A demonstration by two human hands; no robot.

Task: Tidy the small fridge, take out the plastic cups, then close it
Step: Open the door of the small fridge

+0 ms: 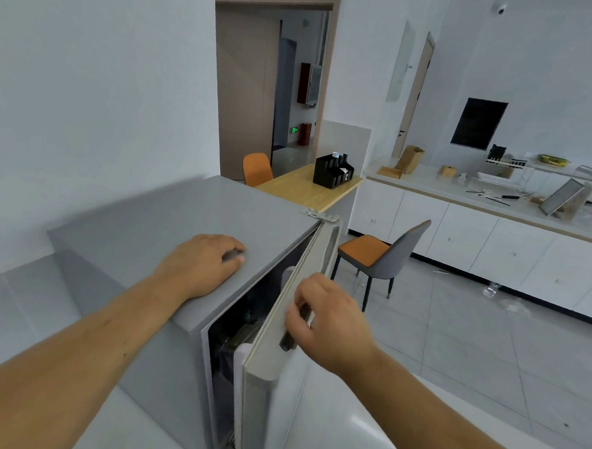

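Observation:
A small grey fridge stands on a pale counter right in front of me. Its door is ajar by a narrow gap, hinged at the far right corner. My left hand lies flat on the fridge top, palm down, holding nothing. My right hand grips the dark handle on the door's top edge. Through the gap the inside is dark; a pale rounded shape shows near the top, and I cannot make out any plastic cups.
A grey chair with an orange seat stands just right of the fridge door. Behind are a wooden table with a black organiser, another orange chair, an open doorway, and a white cabinet run with cluttered worktop.

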